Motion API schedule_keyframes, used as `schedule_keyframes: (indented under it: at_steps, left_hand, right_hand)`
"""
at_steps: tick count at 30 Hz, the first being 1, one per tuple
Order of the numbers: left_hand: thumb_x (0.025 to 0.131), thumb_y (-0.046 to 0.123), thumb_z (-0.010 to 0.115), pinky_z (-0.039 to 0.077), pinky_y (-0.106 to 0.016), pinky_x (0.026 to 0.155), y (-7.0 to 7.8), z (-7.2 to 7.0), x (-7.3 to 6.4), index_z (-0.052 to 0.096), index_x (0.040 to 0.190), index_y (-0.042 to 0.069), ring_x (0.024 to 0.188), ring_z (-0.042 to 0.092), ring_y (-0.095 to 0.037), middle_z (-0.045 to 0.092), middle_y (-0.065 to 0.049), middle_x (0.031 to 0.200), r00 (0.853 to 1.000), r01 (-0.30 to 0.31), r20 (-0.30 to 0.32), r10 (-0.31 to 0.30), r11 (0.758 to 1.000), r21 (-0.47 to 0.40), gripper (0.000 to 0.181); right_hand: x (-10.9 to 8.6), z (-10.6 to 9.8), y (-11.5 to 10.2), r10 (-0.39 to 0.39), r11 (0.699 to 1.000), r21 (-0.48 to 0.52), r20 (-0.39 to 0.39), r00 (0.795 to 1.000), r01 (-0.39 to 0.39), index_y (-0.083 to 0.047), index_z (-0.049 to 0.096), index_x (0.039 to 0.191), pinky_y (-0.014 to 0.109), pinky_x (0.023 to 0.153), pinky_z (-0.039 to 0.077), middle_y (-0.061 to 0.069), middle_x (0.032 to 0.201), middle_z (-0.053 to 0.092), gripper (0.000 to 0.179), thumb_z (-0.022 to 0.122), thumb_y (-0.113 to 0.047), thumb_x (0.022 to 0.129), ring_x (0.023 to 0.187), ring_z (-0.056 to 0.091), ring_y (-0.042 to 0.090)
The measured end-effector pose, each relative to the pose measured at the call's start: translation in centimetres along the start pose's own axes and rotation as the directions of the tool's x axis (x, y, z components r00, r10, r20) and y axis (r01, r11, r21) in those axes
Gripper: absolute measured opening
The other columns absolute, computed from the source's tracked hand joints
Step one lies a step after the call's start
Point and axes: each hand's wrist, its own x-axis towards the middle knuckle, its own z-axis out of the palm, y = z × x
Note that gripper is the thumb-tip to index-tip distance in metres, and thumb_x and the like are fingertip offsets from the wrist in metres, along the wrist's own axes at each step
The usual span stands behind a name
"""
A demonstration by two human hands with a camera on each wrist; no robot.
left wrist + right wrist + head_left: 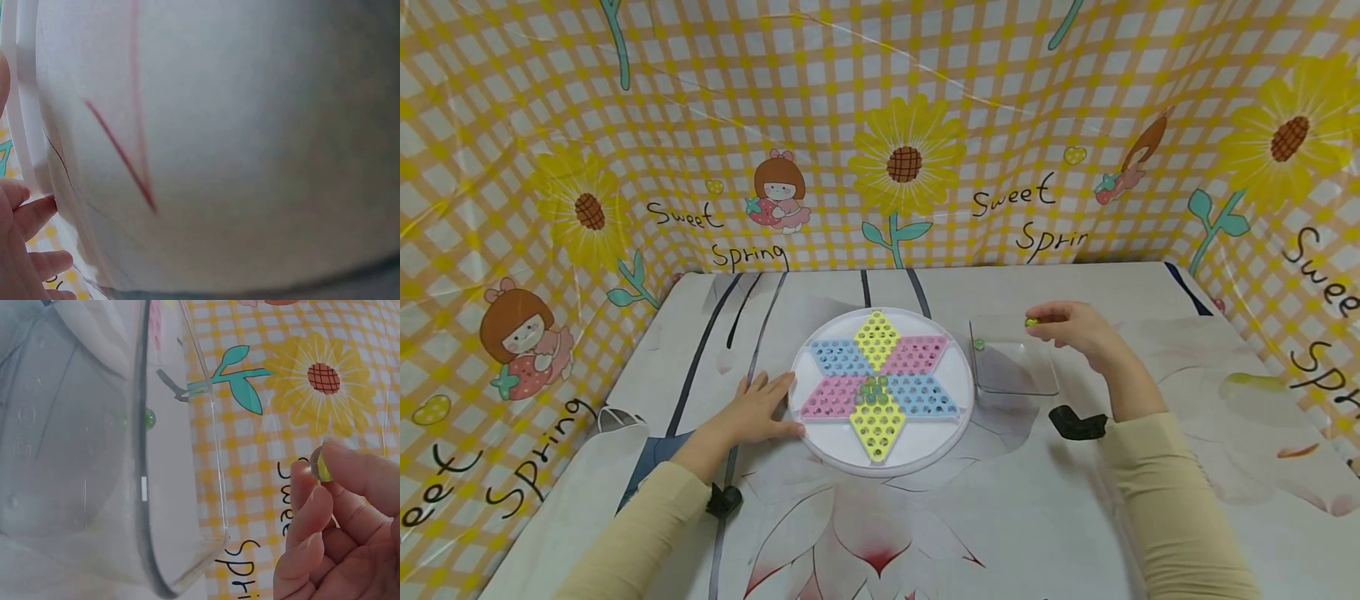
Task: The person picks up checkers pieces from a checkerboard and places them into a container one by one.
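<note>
A round white Chinese checkers board (820, 442) with a star of yellow, pink and blue points lies on the table. Several green glass marbles (872, 390) sit together near its middle. My left hand (758, 410) rests at the board's left rim, fingers spread; the left wrist view shows its fingertips (40, 212) at the white edge. Between thumb and fingers my right hand (1075, 329) pinches a yellow-green marble (322, 465), up by the far right corner of a clear plastic box (1018, 392). Inside that box another green marble (980, 343) shows at the left.
The box stands just right of the board. A black wrist device (1077, 422) is on the right wrist and another (725, 501) on the left. Behind the table hangs a yellow checked curtain (827, 100). Something dark blue (651, 467) lies under the left forearm.
</note>
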Motion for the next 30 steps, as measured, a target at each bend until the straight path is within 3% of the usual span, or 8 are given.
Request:
schedule_keyframes:
  at_steps: [8,19,23,30]
  left_hand:
    - [0.077,0.057,0.062,0.002,-0.062,0.106,-0.2,0.2,0.0,0.021,0.145,0.002,0.134,0.011,-0.049,0.023,-0.015,0.150,1.000,0.001,-0.007,-0.001,1.000,-0.004,0.096]
    - [0.078,0.054,0.062,0.003,-0.063,0.106,-0.3,0.3,0.2,0.020,0.145,0.001,0.133,0.011,-0.050,0.024,-0.016,0.149,1.000,-0.008,-0.008,0.008,1.000,0.005,0.095]
    - [0.078,0.055,0.062,0.003,-0.063,0.106,-0.3,0.2,0.3,0.020,0.145,0.001,0.133,0.011,-0.050,0.023,-0.016,0.149,1.000,-0.007,-0.003,0.007,1.000,0.010,0.095]
    - [0.078,0.057,0.061,0.003,-0.063,0.106,-0.3,0.2,0.2,0.020,0.145,0.000,0.133,0.011,-0.050,0.023,-0.017,0.149,1.000,-0.007,-0.001,0.007,1.000,0.008,0.097]
  right_hand:
    - [-0.2,-0.5,0.6,0.069,0.998,0.010,0.025,0.997,-0.069,0.004,0.046,0.127,0.026,0.074,0.040,-0.012,0.091,0.056,0.051,0.058,-0.028,0.090,0.089,0.048,0.018]
    - [0.0,-0.5,1.3,0.104,0.994,0.014,0.038,0.994,-0.104,0.006,0.045,0.126,0.026,0.070,0.041,-0.014,0.087,0.058,0.050,0.059,-0.024,0.089,0.084,0.049,0.013]
    - [0.0,-0.5,1.3,0.102,0.995,0.011,0.040,0.994,-0.103,0.006,0.046,0.125,0.025,0.072,0.043,-0.009,0.094,0.060,0.049,0.059,-0.025,0.089,0.086,0.051,0.011]
    - [-0.1,0.1,0.7,0.096,0.995,0.037,0.039,0.995,-0.098,0.004,0.045,0.128,0.031,0.083,0.042,0.015,0.119,0.055,0.052,0.058,-0.029,0.090,0.101,0.051,0.024]
